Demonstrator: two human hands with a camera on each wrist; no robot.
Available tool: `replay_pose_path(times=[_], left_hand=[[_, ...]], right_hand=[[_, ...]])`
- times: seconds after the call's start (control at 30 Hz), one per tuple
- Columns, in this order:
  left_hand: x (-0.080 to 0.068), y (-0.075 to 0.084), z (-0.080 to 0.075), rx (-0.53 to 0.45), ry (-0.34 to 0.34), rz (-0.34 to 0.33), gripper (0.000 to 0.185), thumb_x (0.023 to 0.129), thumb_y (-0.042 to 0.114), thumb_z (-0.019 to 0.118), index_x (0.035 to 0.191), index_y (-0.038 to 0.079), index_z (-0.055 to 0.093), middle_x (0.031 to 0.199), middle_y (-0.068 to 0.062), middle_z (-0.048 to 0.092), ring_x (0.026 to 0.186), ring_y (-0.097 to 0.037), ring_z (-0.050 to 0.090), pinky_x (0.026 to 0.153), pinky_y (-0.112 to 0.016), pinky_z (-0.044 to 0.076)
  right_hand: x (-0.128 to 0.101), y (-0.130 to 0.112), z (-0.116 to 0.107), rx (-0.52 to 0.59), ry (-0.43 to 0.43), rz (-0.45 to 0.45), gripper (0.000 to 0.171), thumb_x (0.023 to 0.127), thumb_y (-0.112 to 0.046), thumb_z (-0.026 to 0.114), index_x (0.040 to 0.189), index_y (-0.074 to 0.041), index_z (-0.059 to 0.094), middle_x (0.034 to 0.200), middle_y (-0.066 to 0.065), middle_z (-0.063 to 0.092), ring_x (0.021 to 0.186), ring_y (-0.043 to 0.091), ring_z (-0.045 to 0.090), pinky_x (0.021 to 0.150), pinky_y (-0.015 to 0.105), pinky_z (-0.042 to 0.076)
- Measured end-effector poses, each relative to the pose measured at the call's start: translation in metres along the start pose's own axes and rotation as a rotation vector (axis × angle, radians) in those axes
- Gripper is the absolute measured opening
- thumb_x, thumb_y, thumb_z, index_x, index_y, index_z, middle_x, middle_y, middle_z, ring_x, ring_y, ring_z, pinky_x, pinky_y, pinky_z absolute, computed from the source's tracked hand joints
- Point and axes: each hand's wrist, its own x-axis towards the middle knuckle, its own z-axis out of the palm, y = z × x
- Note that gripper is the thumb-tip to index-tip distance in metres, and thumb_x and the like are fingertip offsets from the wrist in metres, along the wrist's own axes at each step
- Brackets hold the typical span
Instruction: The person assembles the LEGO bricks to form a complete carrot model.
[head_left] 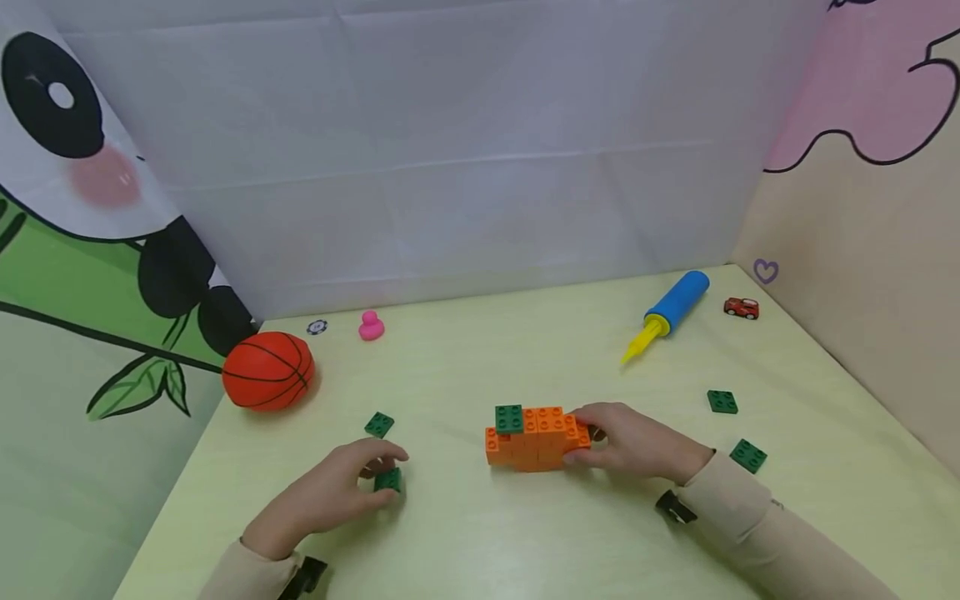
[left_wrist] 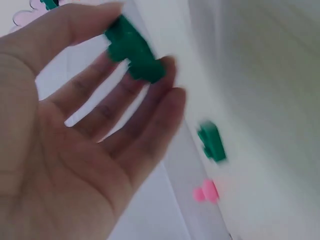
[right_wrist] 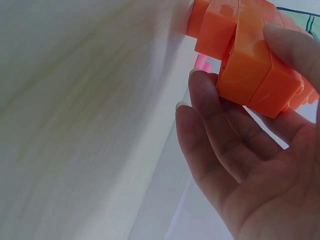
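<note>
My left hand (head_left: 330, 496) is at the left of the table, its thumb and fingertips pinching a small green toy brick (head_left: 387, 479). In the left wrist view the studs of this green brick (left_wrist: 134, 50) face the palm. To the right, my right hand (head_left: 633, 442) grips the right end of an orange brick build (head_left: 536, 450), thumb on the near side and fingers behind. One green brick (head_left: 508, 419) sits on top of the build, near its left end. Seen from the right wrist, the orange build (right_wrist: 252, 65) lies between thumb and fingers.
Another green brick (head_left: 379, 425) lies just beyond my left hand. Two more green bricks, one farther (head_left: 722, 402) and one nearer (head_left: 748, 456), lie right. Farther back are a small basketball (head_left: 268, 372), a pink toy (head_left: 371, 326), a blue-yellow pump (head_left: 675, 308) and a red car (head_left: 741, 308).
</note>
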Motion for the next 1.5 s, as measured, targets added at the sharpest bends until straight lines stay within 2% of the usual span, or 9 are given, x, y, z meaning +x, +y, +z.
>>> replay_pose_path(times=[0.13, 0.3, 0.4, 0.5, 0.63, 0.8, 1.07, 1.3, 1.5], left_hand=[[0.016, 0.021, 0.004, 0.007, 0.102, 0.162, 0.038, 0.088, 0.017, 0.076, 0.125, 0.013, 0.065, 0.113, 0.004, 0.067, 0.098, -0.011, 0.06, 0.087, -0.032, 0.055], [0.037, 0.058, 0.008, -0.061, 0.282, 0.294, 0.034, 0.089, 0.021, 0.077, 0.121, 0.019, 0.067, 0.113, 0.01, 0.066, 0.096, -0.006, 0.062, 0.089, -0.034, 0.056], [0.051, 0.081, 0.012, -0.113, 0.36, 0.377, 0.034, 0.088, 0.019, 0.078, 0.12, 0.021, 0.067, 0.111, 0.013, 0.065, 0.097, -0.005, 0.062, 0.09, -0.032, 0.056], [0.064, 0.099, 0.02, -0.119, 0.389, 0.488, 0.034, 0.088, 0.015, 0.078, 0.119, 0.017, 0.067, 0.113, 0.01, 0.066, 0.1, -0.007, 0.062, 0.091, -0.032, 0.055], [0.081, 0.116, 0.032, -0.122, 0.348, 0.578, 0.032, 0.09, 0.016, 0.076, 0.121, 0.012, 0.065, 0.117, 0.003, 0.065, 0.103, -0.01, 0.062, 0.09, -0.028, 0.055], [0.093, 0.125, 0.043, -0.142, 0.289, 0.567, 0.032, 0.093, 0.018, 0.072, 0.123, 0.011, 0.064, 0.121, 0.0, 0.064, 0.106, -0.011, 0.061, 0.089, -0.023, 0.054], [0.096, 0.123, 0.051, -0.167, 0.306, 0.52, 0.033, 0.092, 0.018, 0.073, 0.123, 0.01, 0.065, 0.122, 0.0, 0.065, 0.106, -0.012, 0.062, 0.088, -0.023, 0.055], [0.096, 0.12, 0.057, -0.221, 0.287, 0.472, 0.037, 0.092, 0.022, 0.073, 0.126, 0.012, 0.064, 0.125, 0.001, 0.065, 0.106, -0.01, 0.063, 0.089, -0.022, 0.054], [0.095, 0.118, 0.058, -0.233, 0.305, 0.437, 0.035, 0.091, 0.022, 0.075, 0.123, 0.013, 0.066, 0.12, 0.004, 0.066, 0.104, -0.009, 0.062, 0.088, -0.023, 0.055]], right_hand=[[0.0, 0.0, 0.0, 0.004, -0.001, 0.016, 0.057, 0.089, -0.048, 0.072, 0.13, -0.01, 0.062, 0.115, -0.007, 0.065, 0.099, 0.01, 0.057, 0.094, 0.039, 0.051], [0.0, 0.001, 0.001, 0.022, -0.004, 0.007, 0.053, 0.089, -0.046, 0.073, 0.128, -0.012, 0.063, 0.114, -0.008, 0.065, 0.099, 0.01, 0.057, 0.094, 0.039, 0.051], [0.001, 0.002, 0.001, 0.034, -0.009, -0.004, 0.051, 0.09, -0.045, 0.072, 0.129, -0.013, 0.062, 0.114, -0.01, 0.065, 0.099, 0.01, 0.058, 0.094, 0.039, 0.051], [0.001, 0.002, 0.001, 0.031, -0.012, -0.017, 0.05, 0.091, -0.046, 0.071, 0.129, -0.014, 0.063, 0.112, -0.011, 0.065, 0.099, 0.01, 0.058, 0.094, 0.039, 0.051], [0.0, 0.003, 0.001, 0.02, -0.006, -0.03, 0.048, 0.091, -0.047, 0.071, 0.127, -0.015, 0.063, 0.109, -0.013, 0.064, 0.097, 0.009, 0.058, 0.092, 0.037, 0.051], [0.0, 0.003, 0.0, 0.013, -0.003, -0.034, 0.047, 0.091, -0.047, 0.07, 0.126, -0.017, 0.064, 0.107, -0.015, 0.064, 0.095, 0.01, 0.057, 0.09, 0.036, 0.052], [0.0, 0.004, 0.0, 0.01, 0.0, -0.04, 0.048, 0.091, -0.047, 0.07, 0.127, -0.017, 0.063, 0.109, -0.015, 0.064, 0.096, 0.009, 0.058, 0.092, 0.037, 0.052], [0.0, 0.003, 0.0, 0.03, -0.004, -0.043, 0.045, 0.092, -0.045, 0.07, 0.125, -0.016, 0.064, 0.107, -0.014, 0.064, 0.095, 0.009, 0.058, 0.089, 0.035, 0.053], [0.001, 0.004, 0.001, 0.025, -0.002, -0.058, 0.049, 0.092, -0.048, 0.068, 0.13, -0.016, 0.062, 0.112, -0.014, 0.064, 0.097, 0.008, 0.059, 0.09, 0.034, 0.053]])
